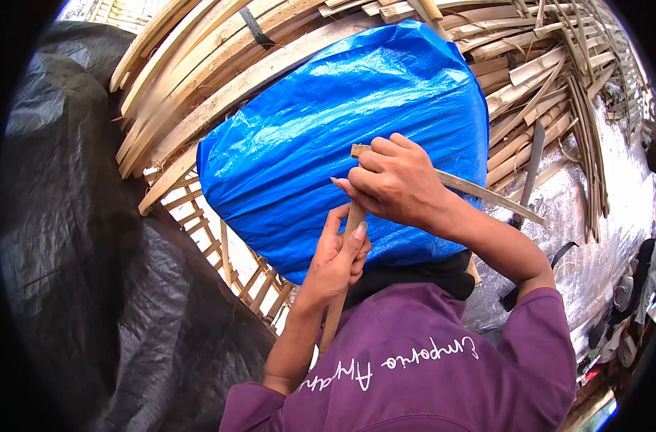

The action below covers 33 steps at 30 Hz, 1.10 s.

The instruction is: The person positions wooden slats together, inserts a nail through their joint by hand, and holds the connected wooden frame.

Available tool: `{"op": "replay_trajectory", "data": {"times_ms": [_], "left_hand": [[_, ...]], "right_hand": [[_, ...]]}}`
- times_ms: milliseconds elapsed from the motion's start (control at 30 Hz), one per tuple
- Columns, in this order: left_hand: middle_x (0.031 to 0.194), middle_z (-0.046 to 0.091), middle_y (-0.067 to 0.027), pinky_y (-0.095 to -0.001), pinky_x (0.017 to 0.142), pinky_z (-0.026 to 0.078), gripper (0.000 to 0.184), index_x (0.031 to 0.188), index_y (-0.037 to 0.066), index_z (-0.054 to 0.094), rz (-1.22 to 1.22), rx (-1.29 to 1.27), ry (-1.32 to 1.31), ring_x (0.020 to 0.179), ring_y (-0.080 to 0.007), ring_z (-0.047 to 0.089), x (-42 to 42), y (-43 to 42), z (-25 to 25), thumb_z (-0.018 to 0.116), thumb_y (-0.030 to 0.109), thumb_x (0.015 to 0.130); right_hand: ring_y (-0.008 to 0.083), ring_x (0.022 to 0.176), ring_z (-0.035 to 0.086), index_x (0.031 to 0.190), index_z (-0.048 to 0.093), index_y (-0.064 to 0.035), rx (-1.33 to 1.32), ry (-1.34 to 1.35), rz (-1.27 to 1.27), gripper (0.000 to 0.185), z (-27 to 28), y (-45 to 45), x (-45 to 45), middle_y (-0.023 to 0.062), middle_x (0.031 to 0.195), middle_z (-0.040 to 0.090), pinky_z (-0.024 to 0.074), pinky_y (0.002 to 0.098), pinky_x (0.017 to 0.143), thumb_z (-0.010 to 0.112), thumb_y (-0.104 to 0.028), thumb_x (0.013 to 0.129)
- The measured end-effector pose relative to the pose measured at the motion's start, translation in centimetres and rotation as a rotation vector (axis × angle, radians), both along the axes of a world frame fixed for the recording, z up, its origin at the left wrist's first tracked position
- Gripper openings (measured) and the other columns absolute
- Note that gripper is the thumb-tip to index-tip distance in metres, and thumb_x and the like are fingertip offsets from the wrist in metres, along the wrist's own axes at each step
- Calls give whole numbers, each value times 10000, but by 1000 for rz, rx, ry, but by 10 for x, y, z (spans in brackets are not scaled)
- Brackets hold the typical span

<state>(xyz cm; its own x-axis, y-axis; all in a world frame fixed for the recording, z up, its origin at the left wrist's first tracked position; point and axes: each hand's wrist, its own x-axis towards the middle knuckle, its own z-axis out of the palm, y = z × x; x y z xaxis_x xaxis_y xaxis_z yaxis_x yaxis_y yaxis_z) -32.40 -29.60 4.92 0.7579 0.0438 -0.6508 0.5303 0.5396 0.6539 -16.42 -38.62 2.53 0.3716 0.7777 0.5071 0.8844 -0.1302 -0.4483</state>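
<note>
My left hand (338, 259) is closed around a flat bamboo strip (335, 317), which runs down past my wrist toward my shirt. Just above it, my right hand (396, 180) is a fist round a wooden-handled tool (359, 150); the end of its handle sticks out on the left, and a long, narrow, curved piece (493, 196) extends to the right. The top of the strip meets my right fingers, which hide the contact. Both hands are over a blue plastic sheet (306, 144) lying across my lap.
Long split bamboo strips (198, 79) lie behind the blue sheet, with more bundled pieces (536, 108) at the upper right. Black sheeting (69, 237) hangs at the left beside a slatted bamboo lattice (249, 277). Silvery sheeting (616, 194) spreads at the right.
</note>
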Motion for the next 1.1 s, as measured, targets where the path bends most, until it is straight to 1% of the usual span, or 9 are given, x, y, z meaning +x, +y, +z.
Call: {"op": "replay_trajectory", "data": {"times_ms": [133, 200, 300, 400, 633, 700, 867, 933, 1100], "left_hand": [[666, 391, 28, -181, 379, 209, 323, 1278, 160, 326, -6, 16, -1, 444, -13, 277, 1, 2, -2, 445, 265, 997], [672, 401, 23, -182, 375, 206, 327, 1286, 162, 322, -3, 17, 13, 438, -13, 275, 1, 2, -3, 439, 267, 999], [676, 372, 8, -177, 369, 180, 337, 1284, 167, 314, 15, -7, 20, 433, -14, 248, 4, 0, 2, 448, 277, 995], [679, 368, 11, -175, 372, 176, 338, 1283, 168, 314, -15, -76, 44, 434, -13, 245, 4, 2, -1, 448, 285, 995], [676, 352, 19, -173, 375, 169, 347, 1289, 175, 309, 2, -131, 51, 440, -12, 241, 6, -5, -3, 451, 289, 994], [670, 339, 27, -172, 374, 168, 354, 1298, 179, 303, -9, -119, 34, 443, -11, 234, 7, -5, -1, 450, 285, 994], [663, 328, 31, -172, 373, 168, 363, 1311, 181, 291, 0, -106, 18, 443, -11, 223, 1, -5, -1, 445, 275, 996], [662, 327, 31, -172, 373, 168, 364, 1314, 181, 288, 6, -103, 24, 444, -12, 220, 0, -3, -2, 443, 271, 997], [664, 327, 32, -174, 374, 169, 362, 1313, 181, 294, 7, -102, 33, 445, -12, 218, -1, -4, 2, 449, 261, 996]], "right_hand": [[165, 622, 500, 601, 493, -114, 20, -20, -18, 306, -5, 2, -2, 32, 685, 562, 375, 311, 557, 706, -232, 786], [183, 714, 570, 611, 565, -108, -75, -28, -22, 261, -6, 1, -6, 48, 710, 598, 421, 320, 585, 659, -254, 806], [169, 621, 522, 603, 498, -114, -14, -86, 12, 284, -9, 1, -5, 37, 647, 548, 403, 316, 549, 687, -201, 796], [168, 646, 545, 609, 505, -113, 4, -161, 15, 270, -16, -2, -6, 34, 623, 537, 409, 317, 550, 677, -192, 801], [171, 643, 555, 605, 516, -115, -37, -136, 53, 266, -18, -5, 9, 27, 617, 544, 424, 310, 560, 659, -195, 815], [174, 614, 547, 584, 506, -118, -154, -63, 255, 294, -9, -4, 24, 22, 617, 553, 429, 310, 562, 648, -206, 825], [173, 554, 511, 565, 502, -117, -84, -46, 328, 310, -10, 1, 29, 13, 585, 527, 407, 321, 539, 635, -213, 829], [165, 552, 481, 565, 502, -117, -155, -128, 248, 287, -7, 3, 27, 8, 569, 498, 367, 323, 529, 668, -225, 772], [151, 571, 441, 562, 490, -126, -72, -136, 100, 255, -9, 3, 28, -2, 558, 466, 323, 308, 539, 703, -240, 647]]}}
